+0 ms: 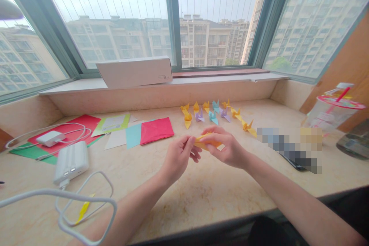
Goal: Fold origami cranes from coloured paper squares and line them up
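Observation:
Both my hands meet above the middle of the marble sill and pinch one folded piece of yellow-orange paper [208, 143]. My left hand [178, 157] grips its left end with closed fingers. My right hand [227, 147] holds the right part between thumb and fingertips. Beyond my hands stand several small folded paper cranes [215, 113] in yellow, blue and purple. To the left lies a stack of flat coloured sheets, with a pink sheet [157, 130] on top of a blue one.
A white power bank [71, 161] with looping white cables [86, 200] lies at the left, near a white charger [51, 137] on red and green sheets. A white box [135, 72] leans on the window ledge. A plastic cup with a pink straw [331, 111] stands at right beside a dark phone [294, 158].

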`<state>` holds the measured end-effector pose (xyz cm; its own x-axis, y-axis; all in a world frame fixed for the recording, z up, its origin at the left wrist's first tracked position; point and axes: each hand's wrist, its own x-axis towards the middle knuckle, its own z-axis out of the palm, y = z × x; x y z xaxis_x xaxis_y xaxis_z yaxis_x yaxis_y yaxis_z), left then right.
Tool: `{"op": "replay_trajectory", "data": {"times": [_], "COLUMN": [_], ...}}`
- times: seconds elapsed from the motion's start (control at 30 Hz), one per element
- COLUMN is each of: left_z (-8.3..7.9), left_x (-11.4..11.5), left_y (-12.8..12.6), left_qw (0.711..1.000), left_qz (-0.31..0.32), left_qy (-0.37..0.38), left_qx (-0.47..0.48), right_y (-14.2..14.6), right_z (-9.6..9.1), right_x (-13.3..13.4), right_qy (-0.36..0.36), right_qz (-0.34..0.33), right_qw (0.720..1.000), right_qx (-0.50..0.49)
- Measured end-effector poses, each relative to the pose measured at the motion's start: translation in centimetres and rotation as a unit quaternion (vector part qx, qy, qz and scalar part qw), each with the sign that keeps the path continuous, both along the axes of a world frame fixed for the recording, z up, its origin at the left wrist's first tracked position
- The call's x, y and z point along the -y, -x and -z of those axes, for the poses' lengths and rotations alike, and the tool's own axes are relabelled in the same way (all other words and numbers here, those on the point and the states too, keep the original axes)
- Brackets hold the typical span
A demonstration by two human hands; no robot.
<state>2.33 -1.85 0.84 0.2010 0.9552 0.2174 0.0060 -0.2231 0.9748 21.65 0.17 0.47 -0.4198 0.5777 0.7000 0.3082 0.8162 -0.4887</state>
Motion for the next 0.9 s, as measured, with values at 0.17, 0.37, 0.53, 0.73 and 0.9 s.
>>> {"op": "replay_trajectory", "data": {"times": [0.17,0.37,0.53,0.73,0.9], "left_z": [-0.2,0.0,0.4,0.2,0.4], "left_x": [-0.1,0.2,0.4,0.6,0.7], "left_y": [-0.1,-0.5,-0.6,-0.8,-0.9], "left_qw": [0.998,0.997,0.995,0.997,0.998], "left_qz": [-0.036,0.026,0.063,0.066,0.057], "left_qy": [-0.003,0.020,-0.002,-0.002,0.034], "left_qx": [0.046,0.071,0.080,0.048,0.000], "right_y": [0.0,-0.1,0.0,0.7,1.3], "right_z": [-0.3,-0.3,-0.4,0.3,0.5], "right_x": [-0.3,-0.5,-0.7,-0.9,-0.7], "right_qy": [-0.046,-0.058,-0.027,0.175,0.256], "right_qz": [0.078,0.149,0.180,0.092,0.028], "right_qw": [0.996,0.985,0.975,0.961,0.942], "right_qx": [-0.009,-0.060,-0.126,-0.195,-0.216]}}
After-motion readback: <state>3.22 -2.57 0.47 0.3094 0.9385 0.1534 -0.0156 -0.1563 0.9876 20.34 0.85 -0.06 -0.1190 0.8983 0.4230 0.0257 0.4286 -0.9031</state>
